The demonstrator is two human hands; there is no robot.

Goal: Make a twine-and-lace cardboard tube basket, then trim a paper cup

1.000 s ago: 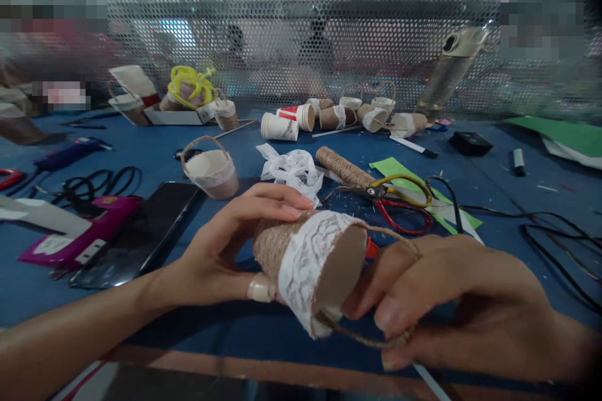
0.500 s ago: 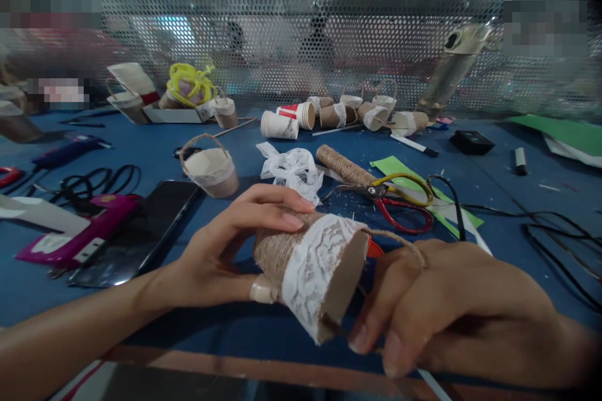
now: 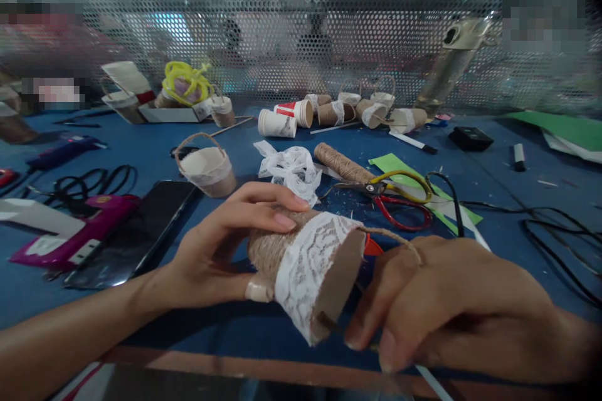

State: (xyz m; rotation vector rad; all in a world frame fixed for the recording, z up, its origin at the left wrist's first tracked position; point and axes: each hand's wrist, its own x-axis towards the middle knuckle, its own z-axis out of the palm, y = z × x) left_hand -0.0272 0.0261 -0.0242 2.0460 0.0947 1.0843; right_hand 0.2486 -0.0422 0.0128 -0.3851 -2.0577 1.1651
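Note:
A cup wound with brown twine [image 3: 266,249] lies tilted in my left hand [image 3: 211,244], its mouth facing right. White lace trim [image 3: 303,272] rings the cup near its rim. My left fingers press on top and the thumb, with a bandage around it, supports it below. A twine handle [image 3: 392,238] arches from the rim over my right hand [image 3: 451,307]. The right fingers are curled together at the handle's lower end by the cup's mouth; the exact pinch point is partly hidden. Behind the cup sits a small orange-red round thing [image 3: 373,245], mostly covered.
Scissors [image 3: 376,189] lie beyond my hands with a twine roll [image 3: 345,163] and bundled lace [image 3: 291,169]. A small basket [image 3: 209,169], a phone [image 3: 136,225] and a magenta glue gun [image 3: 79,232] are at left. Cups and baskets stand before a perforated metal panel [image 3: 282,25].
The cup and both hands appear slightly further left, as does the whole scene. My grip on the cup and the handle looks the same.

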